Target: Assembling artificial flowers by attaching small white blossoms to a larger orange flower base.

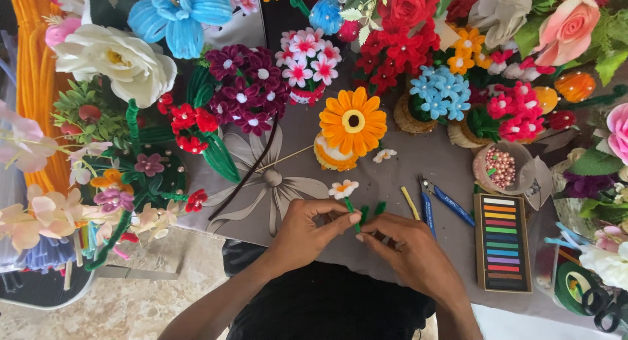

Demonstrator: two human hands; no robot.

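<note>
We look down on a grey cloth-covered table [418, 163] printed with a large pale flower outline, standing over a beige marbled floor [131, 307]. At the far left lies a bundle of orange fuzzy craft stems [33, 72], beside a big white fabric flower [114, 59] and a blue fuzzy flower [180, 13]. Handmade blooms crowd the whole back edge.

Near the front centre, our left hand [302, 234] pinches a small white fuzzy-wire flower with an orange centre and green stem [344, 191], fingers curled closed on the stem just under the bloom. Our right hand [409, 252] meets it, fingertips closed on the green stem end and its short leaf loops. The little flower sits just above the cloth, between both hands.

Behind it stands an orange fuzzy daisy with a yellow centre in a small striped pot [352, 125]. To the right lie blue-handled pliers [439, 203], then a flat box of coloured chalk sticks [502, 243]. Above that sits a clear round tub of pink beads [504, 167]. At the far right edge we see a roll of green tape [574, 286].
</note>
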